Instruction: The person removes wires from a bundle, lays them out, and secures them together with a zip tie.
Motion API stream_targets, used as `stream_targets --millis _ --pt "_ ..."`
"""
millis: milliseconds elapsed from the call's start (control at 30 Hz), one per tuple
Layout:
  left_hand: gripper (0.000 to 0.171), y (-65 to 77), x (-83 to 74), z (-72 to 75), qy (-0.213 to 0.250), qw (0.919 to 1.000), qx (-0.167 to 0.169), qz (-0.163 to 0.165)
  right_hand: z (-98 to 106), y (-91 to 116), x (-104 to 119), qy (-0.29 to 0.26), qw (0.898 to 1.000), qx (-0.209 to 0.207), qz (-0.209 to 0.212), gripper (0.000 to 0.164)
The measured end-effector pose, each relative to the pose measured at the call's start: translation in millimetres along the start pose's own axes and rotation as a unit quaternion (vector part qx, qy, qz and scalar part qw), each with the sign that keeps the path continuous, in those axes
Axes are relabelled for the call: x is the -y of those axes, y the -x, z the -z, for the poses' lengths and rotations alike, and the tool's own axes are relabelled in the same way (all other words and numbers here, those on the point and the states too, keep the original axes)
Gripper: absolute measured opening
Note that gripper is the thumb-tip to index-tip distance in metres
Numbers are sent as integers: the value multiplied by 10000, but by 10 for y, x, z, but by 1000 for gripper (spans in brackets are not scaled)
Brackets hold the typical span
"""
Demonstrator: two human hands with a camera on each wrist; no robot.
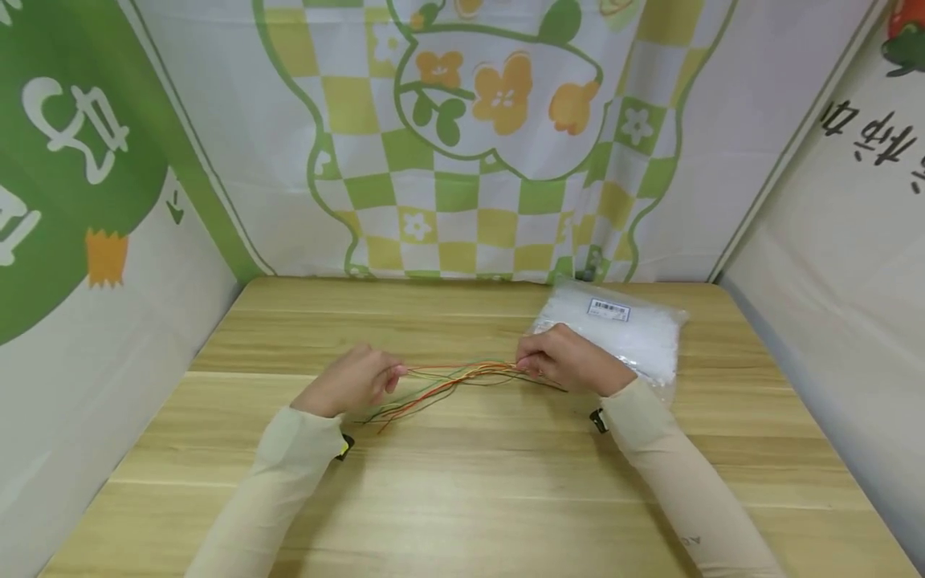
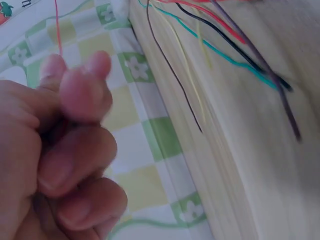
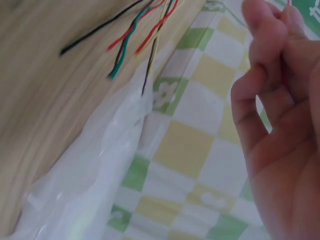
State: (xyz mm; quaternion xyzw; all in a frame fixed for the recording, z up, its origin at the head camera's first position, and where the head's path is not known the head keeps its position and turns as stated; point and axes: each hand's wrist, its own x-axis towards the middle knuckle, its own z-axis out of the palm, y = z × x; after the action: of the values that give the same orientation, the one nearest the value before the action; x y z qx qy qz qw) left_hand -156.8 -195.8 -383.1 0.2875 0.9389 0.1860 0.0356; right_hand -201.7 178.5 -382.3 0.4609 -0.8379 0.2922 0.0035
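Observation:
A thin red wire (image 1: 441, 368) stretches nearly straight between the two hands. The left hand (image 1: 354, 377) pinches one end between thumb and fingertip, and the left wrist view shows the red wire (image 2: 58, 27) rising from that pinch. At the other end, the right hand (image 1: 571, 357) pinches the wire with its fingertips; in the right wrist view only a sliver shows above the fingers (image 3: 267, 40). Beneath and between the hands lies a loose bunch of wires (image 1: 451, 383), in red, black, green, yellow and brown. Their ends fan out below the left hand.
A clear plastic bag (image 1: 650, 341) of white items, with a barcode label (image 1: 609, 310), lies right behind the right hand. The wooden table (image 1: 491, 498) meets a patterned curtain (image 1: 462, 217) at its back edge. Cloth walls stand on both sides.

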Motion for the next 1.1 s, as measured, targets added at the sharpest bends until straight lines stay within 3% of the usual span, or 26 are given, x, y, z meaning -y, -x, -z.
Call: stream_targets --millis 267,533,700,900,1100 --pt "35 97 96 -21 -390 9992 -36 -69 6 61 -41 657 9976 -138 -152 31" --pt "41 144 66 -15 -734 9970 -228 -89 -8 72 -39 1468 9879 -203 -463 34" --pt "42 169 48 -24 -886 9953 -381 -40 -42 95 -58 1644 9854 -100 -436 35" --pt "45 143 67 -53 -1159 9920 -470 -197 -45 104 -97 1683 9848 -164 -397 37" --pt "47 91 98 -88 -1033 9932 -457 -290 -66 102 -148 1670 9846 -112 -510 38"
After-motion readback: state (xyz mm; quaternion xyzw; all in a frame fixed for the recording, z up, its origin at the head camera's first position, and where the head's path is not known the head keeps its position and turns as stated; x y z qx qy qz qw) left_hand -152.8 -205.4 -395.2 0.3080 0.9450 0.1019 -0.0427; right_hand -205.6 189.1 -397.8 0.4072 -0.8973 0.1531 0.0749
